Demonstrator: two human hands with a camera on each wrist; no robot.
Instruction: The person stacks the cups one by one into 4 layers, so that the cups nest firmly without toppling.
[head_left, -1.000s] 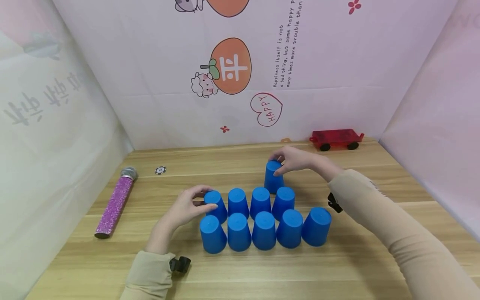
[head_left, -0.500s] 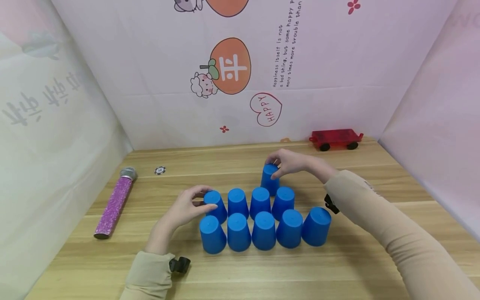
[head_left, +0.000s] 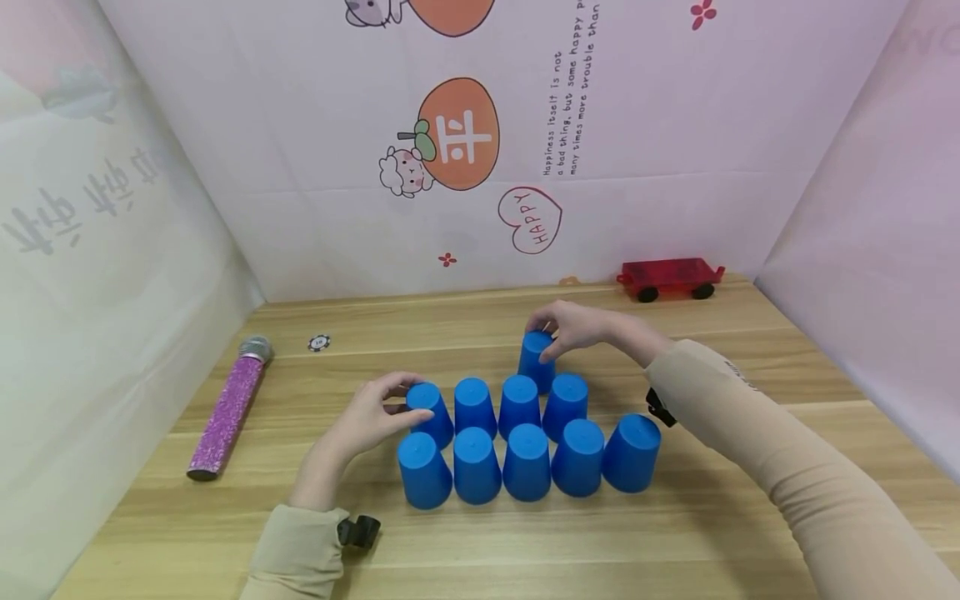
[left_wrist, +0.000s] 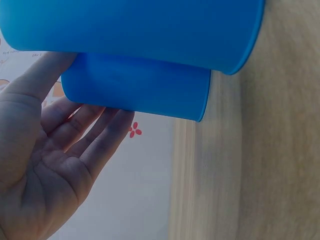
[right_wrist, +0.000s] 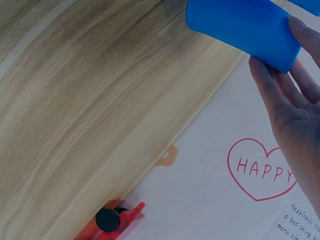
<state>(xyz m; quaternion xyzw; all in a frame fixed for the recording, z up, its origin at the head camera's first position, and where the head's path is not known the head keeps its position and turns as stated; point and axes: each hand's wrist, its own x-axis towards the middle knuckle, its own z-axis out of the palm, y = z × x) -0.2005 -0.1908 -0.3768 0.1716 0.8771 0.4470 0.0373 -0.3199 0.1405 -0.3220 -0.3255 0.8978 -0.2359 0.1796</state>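
Observation:
Several blue cups stand upside down in two rows, among them a front-row cup (head_left: pixel 425 482) and a back-row cup (head_left: pixel 474 407). My left hand (head_left: pixel 367 417) holds the leftmost back-row cup (head_left: pixel 432 421) between thumb and fingers. In the left wrist view, those fingers (left_wrist: pixel 112 135) touch that cup (left_wrist: pixel 140 85), while a nearer cup (left_wrist: pixel 135 30) covers part of it and the thumb tip. Behind the back row, my right hand (head_left: pixel 576 327) grips another upside-down blue cup (head_left: pixel 533 367) near its top. The right wrist view shows that cup (right_wrist: pixel 242 32) between thumb and fingers.
A pink glitter microphone (head_left: pixel 231 408) lies at the left of the wooden table (head_left: pixel 480 554). Near it is a poker chip (head_left: pixel 318 342). A red toy wagon (head_left: pixel 670 277) stands at the back right against the printed backdrop (head_left: pixel 337 233).
My right hand has moved its cup slightly left and nearer, toward the back row. The left hand and the other cups have stayed in place.

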